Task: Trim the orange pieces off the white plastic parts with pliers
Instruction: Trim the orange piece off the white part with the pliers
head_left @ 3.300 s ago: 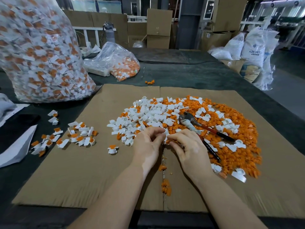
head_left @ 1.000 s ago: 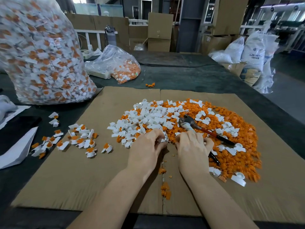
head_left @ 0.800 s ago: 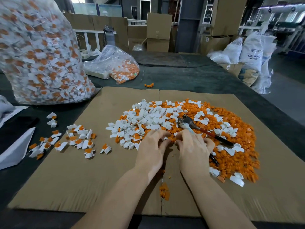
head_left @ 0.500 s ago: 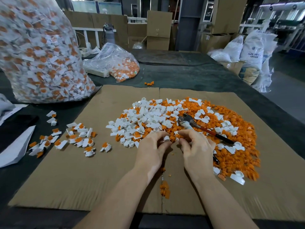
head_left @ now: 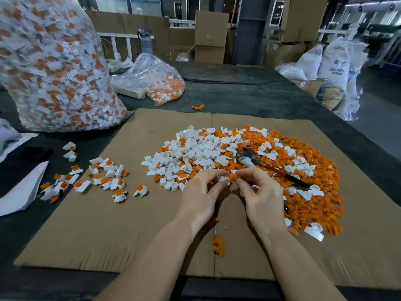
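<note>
My left hand (head_left: 201, 196) pinches a small white plastic part (head_left: 224, 180) at its fingertips. My right hand (head_left: 262, 198) pinches the orange piece (head_left: 232, 177) on that same part, so the hands meet just above the cardboard. The pliers (head_left: 249, 158) lie unheld on the pile, jaws to the left, with the red-black handles (head_left: 288, 177) running right behind my right hand. A heap of trimmed white parts (head_left: 195, 153) and cut orange pieces (head_left: 314, 192) spreads beyond my hands. Untrimmed white-and-orange parts (head_left: 106, 177) lie scattered to the left.
A brown cardboard sheet (head_left: 108, 224) covers the dark table (head_left: 249, 94). A big clear bag of untrimmed parts (head_left: 54, 66) stands at far left, a smaller bag (head_left: 156, 81) behind. Orange scraps (head_left: 218, 246) sit in the cardboard seam. White paper (head_left: 19, 192) and a dark object lie at the left edge.
My hands worked at the near edge of the pile and now hold one part between their fingertips, slightly apart. The pliers have stayed on the pile.
</note>
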`<action>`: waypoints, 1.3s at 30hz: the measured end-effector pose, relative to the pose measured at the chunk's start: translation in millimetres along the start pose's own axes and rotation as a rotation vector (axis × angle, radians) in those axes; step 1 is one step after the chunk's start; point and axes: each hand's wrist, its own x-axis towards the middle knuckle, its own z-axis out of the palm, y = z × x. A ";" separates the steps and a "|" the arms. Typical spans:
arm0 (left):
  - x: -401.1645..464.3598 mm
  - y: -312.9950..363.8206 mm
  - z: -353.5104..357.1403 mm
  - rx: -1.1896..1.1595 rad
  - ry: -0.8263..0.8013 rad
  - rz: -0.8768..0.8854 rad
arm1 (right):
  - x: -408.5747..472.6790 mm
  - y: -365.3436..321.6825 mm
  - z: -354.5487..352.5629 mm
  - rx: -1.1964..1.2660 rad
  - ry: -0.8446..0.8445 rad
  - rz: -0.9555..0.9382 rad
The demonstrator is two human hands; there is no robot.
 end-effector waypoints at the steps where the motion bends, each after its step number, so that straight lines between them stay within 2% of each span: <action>1: -0.3 0.3 -0.2 0.000 -0.019 0.017 | -0.1 0.4 -0.1 0.002 -0.005 0.006; 14: -1.9 0.1 -0.5 -0.030 -0.009 0.083 | 1.8 5.8 1.1 0.022 -0.050 0.050; 20: -2.9 0.7 -0.5 -0.031 0.006 0.055 | 1.9 4.7 0.4 0.008 -0.039 0.023; 24: -3.0 2.1 -1.1 -0.370 0.044 -0.111 | 0.3 4.7 0.9 0.004 0.022 -0.049; 26: -3.0 1.6 -2.4 -0.434 0.054 -0.141 | -0.7 5.0 1.2 -0.011 0.042 -0.096; 34: -2.8 1.2 -1.8 -0.387 0.024 -0.125 | -2.5 3.2 2.2 -0.180 -0.007 -0.196; 39: -2.2 0.4 -0.6 -0.308 0.034 -0.122 | -3.0 2.8 2.9 -0.258 0.026 -0.229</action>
